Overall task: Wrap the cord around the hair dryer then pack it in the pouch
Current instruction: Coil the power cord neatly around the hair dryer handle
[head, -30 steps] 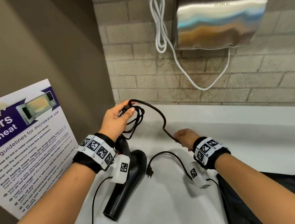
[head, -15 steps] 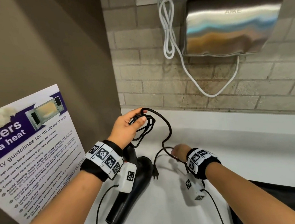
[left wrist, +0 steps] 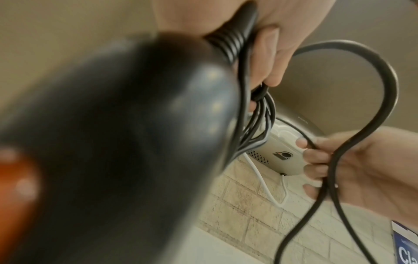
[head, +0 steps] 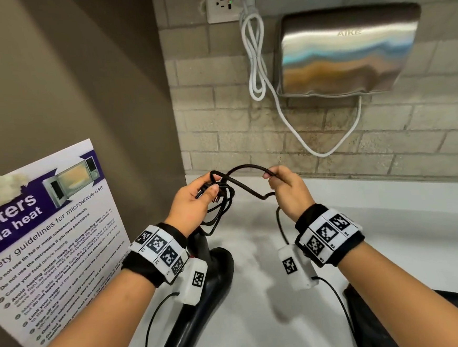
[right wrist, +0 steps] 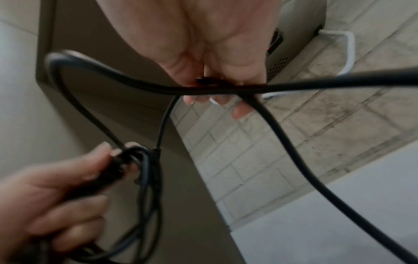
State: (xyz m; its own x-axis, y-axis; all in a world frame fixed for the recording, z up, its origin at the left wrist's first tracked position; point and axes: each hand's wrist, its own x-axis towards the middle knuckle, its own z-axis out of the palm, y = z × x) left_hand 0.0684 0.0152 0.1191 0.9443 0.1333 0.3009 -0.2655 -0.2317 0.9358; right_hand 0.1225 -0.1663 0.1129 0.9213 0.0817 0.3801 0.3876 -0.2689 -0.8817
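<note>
The black hair dryer [head: 204, 293] hangs nozzle-down over the white counter [head: 391, 231], its handle [left wrist: 237, 34] up in my left hand [head: 194, 200]. That hand also grips several gathered loops of the black cord [head: 219, 209] against the handle. My right hand [head: 286, 188] pinches a further stretch of cord [head: 246, 169] at the same height, a short arc spanning between both hands. The remaining cord [right wrist: 294, 151] drops from my right hand toward the counter. A black pouch [head: 425, 319] lies at the lower right, partly behind my right forearm.
A steel hand dryer [head: 349, 51] with a white cable [head: 254, 59] hangs on the brick wall ahead, below a wall outlet [head: 225, 2]. A microwave safety poster [head: 44, 242] leans on the brown side wall at left.
My right hand has risen from the counter, bringing a stretch of cord up level with my left hand. The plug end has left the counter. My view has tilted upward.
</note>
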